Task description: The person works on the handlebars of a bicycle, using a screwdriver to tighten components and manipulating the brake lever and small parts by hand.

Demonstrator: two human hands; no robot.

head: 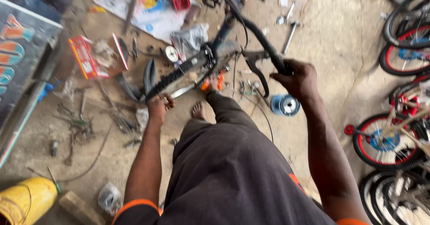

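Right hand (299, 78): clenched around the right grip end of the black curved bicycle handlebar (257, 36), just beside the black brake lever (256, 68).
Left hand (160, 107): fist closed on the other, ribbed black rubber grip (166, 80).
Handlebar: held up over the floor, ahead of the knees, stem and cables attached.
Progress: bar looks loose from any frame; nothing visibly mounted yet.
Around: blue cable spool (285, 104), red carton (85, 57), yellow jerrycan (26, 200), scattered tools on concrete floor (340, 37), red-rimmed bicycle wheels (385, 141) at right.

Black bicycle handlebar (251, 37), curved, tilted, brake lever attached, rubber end held in both hands
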